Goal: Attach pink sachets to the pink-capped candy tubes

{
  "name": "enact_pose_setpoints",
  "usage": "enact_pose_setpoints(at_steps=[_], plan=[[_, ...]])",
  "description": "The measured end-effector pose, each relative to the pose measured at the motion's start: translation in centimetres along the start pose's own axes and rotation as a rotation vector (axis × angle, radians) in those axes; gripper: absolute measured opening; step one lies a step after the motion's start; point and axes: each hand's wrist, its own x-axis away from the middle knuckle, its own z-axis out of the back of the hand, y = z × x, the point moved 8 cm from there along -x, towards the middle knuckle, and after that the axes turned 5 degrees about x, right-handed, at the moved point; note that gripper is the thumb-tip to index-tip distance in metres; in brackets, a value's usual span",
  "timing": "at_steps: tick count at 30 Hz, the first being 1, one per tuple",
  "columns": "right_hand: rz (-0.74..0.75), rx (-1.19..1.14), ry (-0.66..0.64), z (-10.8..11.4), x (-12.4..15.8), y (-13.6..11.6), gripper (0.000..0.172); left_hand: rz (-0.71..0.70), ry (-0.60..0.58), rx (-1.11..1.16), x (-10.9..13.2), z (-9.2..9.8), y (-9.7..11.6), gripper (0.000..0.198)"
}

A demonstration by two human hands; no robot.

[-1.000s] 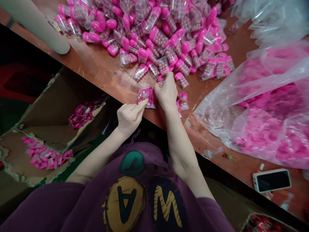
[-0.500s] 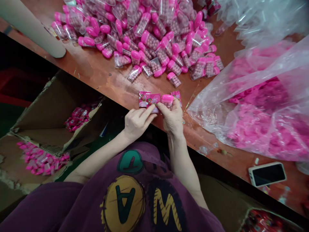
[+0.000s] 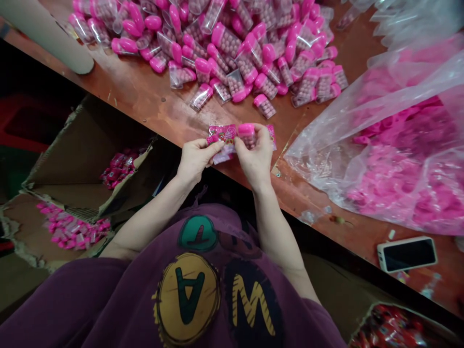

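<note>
My left hand (image 3: 195, 158) pinches a small pink printed sleeve label (image 3: 222, 136) at the near edge of the brown table (image 3: 152, 104). My right hand (image 3: 255, 157) grips a clear candy tube with a pink cap (image 3: 247, 131), held right beside the label. More pink labels (image 3: 271, 133) peek out behind my right hand. A big heap of the same pink-capped candy tubes (image 3: 232, 43) covers the table beyond my hands.
A large clear plastic bag of pink caps (image 3: 398, 154) lies at the right. A phone (image 3: 407, 253) rests near the table's edge. Cardboard boxes with finished pink tubes (image 3: 72, 232) sit low at the left, and a beige roll (image 3: 47, 36) lies at top left.
My right hand took a tube from the heap and brought it back to the label in my left hand. Both hands rose slightly off the table edge.
</note>
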Motion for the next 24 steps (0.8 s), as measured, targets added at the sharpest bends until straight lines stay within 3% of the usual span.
enact_pose_setpoints(at_steps=[5,7,11,17,20,24], plan=[[0.122,0.452,-0.126,-2.3,-2.1,-1.3,0.029,0.001,0.117,0.059,-0.7,2.7,0.9,0.037],[0.185,0.487,-0.089,-2.4,-2.3,-1.7,0.026,0.010,0.138,0.104,-0.7,3.4,1.2,0.040],[0.244,0.166,0.081,-0.6,-1.5,-1.7,0.019,0.061,0.138,0.180,-0.9,3.4,1.0,0.041],[0.017,-0.350,-0.202,-2.4,0.8,-0.6,0.039,0.090,0.104,0.206,-0.6,1.0,-0.2,0.046],[-0.026,-0.434,-0.170,-2.4,1.5,-0.3,0.043,0.110,0.078,0.219,-0.1,0.1,-0.7,0.045],[-0.030,-0.424,-0.121,-1.6,2.2,0.0,0.041,0.162,-0.092,0.257,0.8,-0.9,-0.7,0.030]])
